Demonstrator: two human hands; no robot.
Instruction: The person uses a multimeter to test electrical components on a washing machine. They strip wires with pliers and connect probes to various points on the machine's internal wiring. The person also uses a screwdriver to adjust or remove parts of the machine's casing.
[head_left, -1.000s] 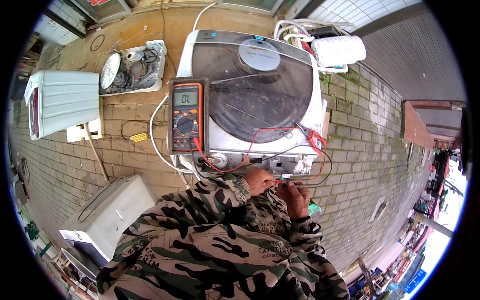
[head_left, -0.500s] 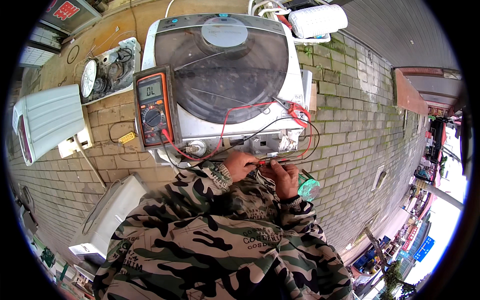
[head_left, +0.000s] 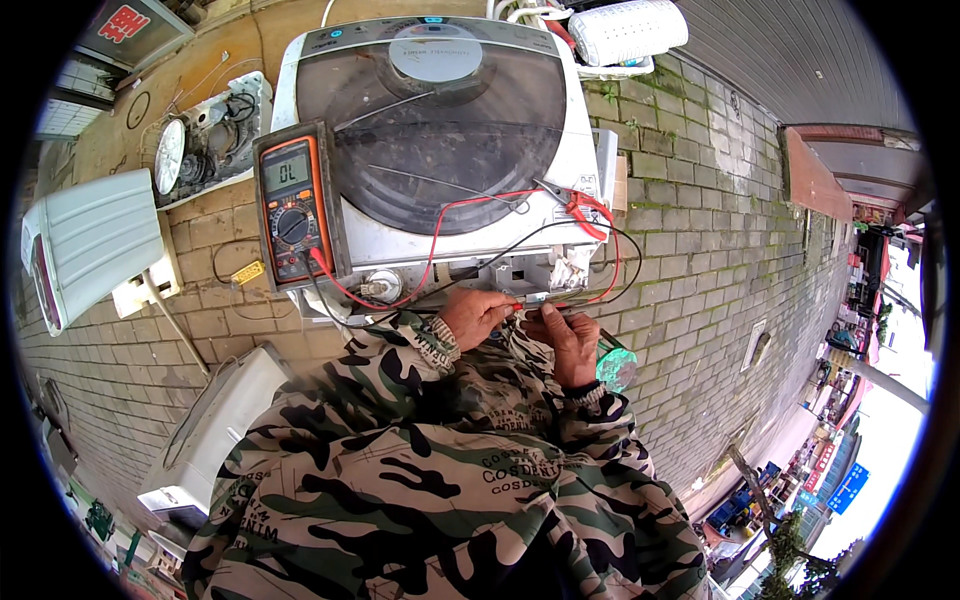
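Observation:
My left hand (head_left: 478, 320) is closed, its fingertips pinching a small red piece that looks like the end of a red test probe (head_left: 517, 307). Opposite it, my right hand (head_left: 568, 348) pinches near a small pale piece (head_left: 536, 298); what it grips is partly hidden. Both hands are at the near edge of a top-loading washing machine (head_left: 440, 140), in front of its exposed control compartment (head_left: 520, 275). An orange and black multimeter (head_left: 293, 200) lies on the machine's left corner. Its red lead (head_left: 435, 245) and black lead (head_left: 500, 257) loop towards my hands.
Red-handled pliers (head_left: 577, 207) and a thin metal rod (head_left: 420, 178) lie on the lid. Left stand a white bin of parts (head_left: 262, 100), a pale appliance cover (head_left: 100, 240) and a white appliance (head_left: 225, 425). A green round thing (head_left: 617, 370) is beside my right wrist.
My view has shifted slightly, so the machine and meter appear further up and left. Less of the red probe shows between my hands, and the right fingers are raised a little.

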